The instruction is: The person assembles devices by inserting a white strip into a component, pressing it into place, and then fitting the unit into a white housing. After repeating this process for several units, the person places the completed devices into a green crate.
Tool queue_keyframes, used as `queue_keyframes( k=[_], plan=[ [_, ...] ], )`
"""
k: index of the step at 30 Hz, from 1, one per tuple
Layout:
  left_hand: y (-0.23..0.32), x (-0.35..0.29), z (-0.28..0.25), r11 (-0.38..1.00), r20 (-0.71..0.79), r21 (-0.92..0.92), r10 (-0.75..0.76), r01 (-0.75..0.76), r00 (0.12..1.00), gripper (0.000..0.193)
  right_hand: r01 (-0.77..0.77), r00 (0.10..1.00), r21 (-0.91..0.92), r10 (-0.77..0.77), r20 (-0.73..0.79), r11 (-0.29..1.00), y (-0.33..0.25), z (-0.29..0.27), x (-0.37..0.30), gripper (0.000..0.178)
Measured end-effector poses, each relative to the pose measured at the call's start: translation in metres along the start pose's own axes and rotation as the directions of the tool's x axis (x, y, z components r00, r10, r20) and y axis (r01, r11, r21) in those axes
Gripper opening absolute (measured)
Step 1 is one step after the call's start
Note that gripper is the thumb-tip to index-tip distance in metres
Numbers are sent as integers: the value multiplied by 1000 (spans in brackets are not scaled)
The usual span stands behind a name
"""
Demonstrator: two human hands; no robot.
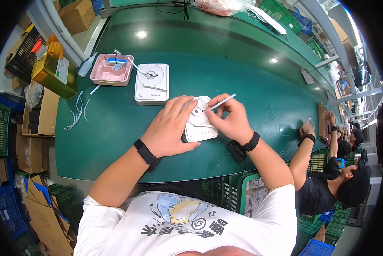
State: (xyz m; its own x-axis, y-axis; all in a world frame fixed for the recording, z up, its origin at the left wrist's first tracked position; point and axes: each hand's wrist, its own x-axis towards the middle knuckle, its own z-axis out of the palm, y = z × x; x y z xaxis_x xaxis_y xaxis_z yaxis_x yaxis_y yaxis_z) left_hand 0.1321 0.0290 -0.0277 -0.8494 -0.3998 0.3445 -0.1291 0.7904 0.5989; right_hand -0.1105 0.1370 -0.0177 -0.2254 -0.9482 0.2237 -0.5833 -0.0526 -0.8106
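Observation:
On the green table, a small white turntable-shaped device (202, 132) lies in front of me, with a round disc and a bar on its top face. My left hand (167, 126) grips its left side, fingers over the far left corner and thumb along the near edge. Between the fingertips of my right hand (233, 121) is a thin white stick (225, 100), pinched over the device's disc and slanting up to the right. Its lower end is hidden by the fingers. Farther left stands a second white turntable-shaped device (151, 94) with a white strip at its disc.
A pink open case (111, 80) with a blue part inside stands at the back left. Near it are loose white wires (77, 112), a squeeze bottle (87, 65) and a yellow metal can (56, 71). Green crates (222, 188) sit below the table. A co-worker (328, 183) works at the right.

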Motion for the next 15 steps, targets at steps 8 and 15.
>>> queue_keyframes(
  k=[8, 15],
  plan=[
    [1, -1, 0, 1000, 13, 4, -11, 11, 1000, 107, -113, 993, -45, 112, -22, 993, -2, 3, 1, 19],
    [-3, 0, 1, 1000, 7, 13, 1, -1, 1000, 106, -157, 987, -42, 158, 16, 987, -3, 6, 1, 20]
  ],
)
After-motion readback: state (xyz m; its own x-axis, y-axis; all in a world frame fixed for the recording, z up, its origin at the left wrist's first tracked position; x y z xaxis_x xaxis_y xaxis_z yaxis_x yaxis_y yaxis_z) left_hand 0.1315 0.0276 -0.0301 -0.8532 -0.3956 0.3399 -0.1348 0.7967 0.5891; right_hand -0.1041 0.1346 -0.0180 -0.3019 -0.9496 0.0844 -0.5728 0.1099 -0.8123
